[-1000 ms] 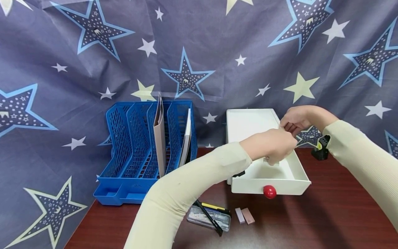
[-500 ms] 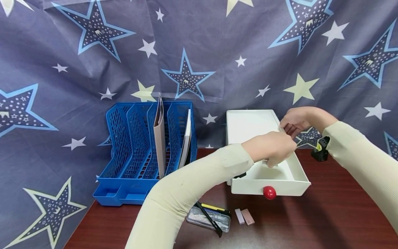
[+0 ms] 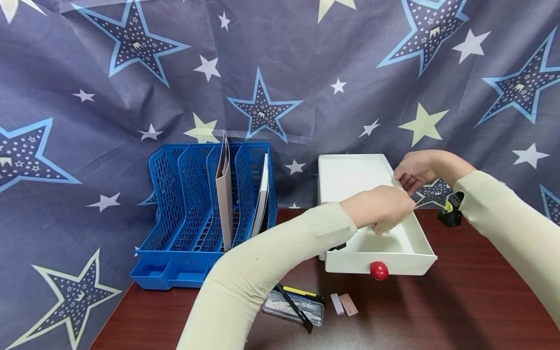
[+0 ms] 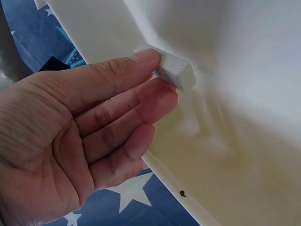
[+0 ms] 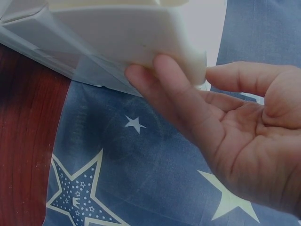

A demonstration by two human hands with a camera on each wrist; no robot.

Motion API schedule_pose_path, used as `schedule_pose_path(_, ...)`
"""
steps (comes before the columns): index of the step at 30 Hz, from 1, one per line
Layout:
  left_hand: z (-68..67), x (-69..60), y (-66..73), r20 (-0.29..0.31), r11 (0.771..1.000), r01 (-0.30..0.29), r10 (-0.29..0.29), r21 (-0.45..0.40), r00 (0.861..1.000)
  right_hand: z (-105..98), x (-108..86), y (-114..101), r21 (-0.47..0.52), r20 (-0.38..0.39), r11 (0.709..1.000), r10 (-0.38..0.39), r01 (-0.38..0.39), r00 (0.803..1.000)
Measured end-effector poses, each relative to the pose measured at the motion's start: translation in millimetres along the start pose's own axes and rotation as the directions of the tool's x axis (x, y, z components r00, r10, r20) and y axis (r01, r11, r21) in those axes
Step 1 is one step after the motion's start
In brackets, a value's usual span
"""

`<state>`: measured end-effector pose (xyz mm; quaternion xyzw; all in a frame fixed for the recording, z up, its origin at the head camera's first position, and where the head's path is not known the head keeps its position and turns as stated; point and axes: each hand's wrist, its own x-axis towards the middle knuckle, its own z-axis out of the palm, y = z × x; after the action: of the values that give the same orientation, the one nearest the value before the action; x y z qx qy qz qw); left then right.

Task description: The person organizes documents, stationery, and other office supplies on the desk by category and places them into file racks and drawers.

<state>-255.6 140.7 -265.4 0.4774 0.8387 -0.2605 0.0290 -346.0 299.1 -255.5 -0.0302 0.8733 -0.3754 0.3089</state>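
Observation:
My left hand (image 3: 385,206) is over the pulled-out drawer (image 3: 372,265) of a white box. In the left wrist view, the thumb and fingers pinch a small white eraser (image 4: 176,69) above the drawer's pale inside. In the head view that hand mostly hides the eraser. At the box's right side is my right hand (image 3: 415,170). The right wrist view shows its fingertips against the white wall (image 5: 127,40) and the thumb at the wall's rounded end, gripping it between them. A red round knob (image 3: 379,270) sits on the drawer front.
Left of the box stands a blue file rack (image 3: 175,204) holding a few folders. In front lie a clear case (image 3: 275,305), a black cutter (image 3: 302,318), a yellow pen-like stick (image 3: 299,290), a lilac eraser (image 3: 337,304) and a pink eraser (image 3: 349,305). A starry cloth (image 3: 306,58) hangs behind.

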Motion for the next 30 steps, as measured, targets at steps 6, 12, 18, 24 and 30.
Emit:
schedule_pose_path(6, -1.4, -0.8, 0.5, 0.014, 0.999, 0.040, -0.040, -0.024, 0.999, 0.5, -1.0, -1.4, -0.002, 0.007, 1.000, 0.002, -0.002, 1.000)
schedule_pose_path(12, -1.2, -2.8, -0.4, 0.012, 0.999, 0.045, -0.045, -0.030, 0.999, -0.4, -1.4, -1.6, 0.002, 0.013, 1.000, 0.003, -0.003, 1.000)
schedule_pose_path(18, 0.5, -2.4, -1.8, 0.000, 0.999, 0.045, -0.045, -0.022, 0.999, -1.0, -2.1, -1.7, -0.002, 0.012, 1.000, -0.004, 0.004, 1.000)
schedule_pose_path(24, 1.8, -3.4, -4.5, -0.014, 0.998, 0.043, -0.044, -0.041, 0.999, 0.1, -2.3, -2.5, 0.010, 0.005, 1.000, 0.002, -0.002, 1.000)
schedule_pose_path(30, 1.5, -11.4, -11.0, -0.067, 0.997, 0.028, -0.033, -0.068, 0.997, 0.2, -2.2, -1.8, 0.014, 0.002, 1.000, 0.006, -0.006, 1.000)
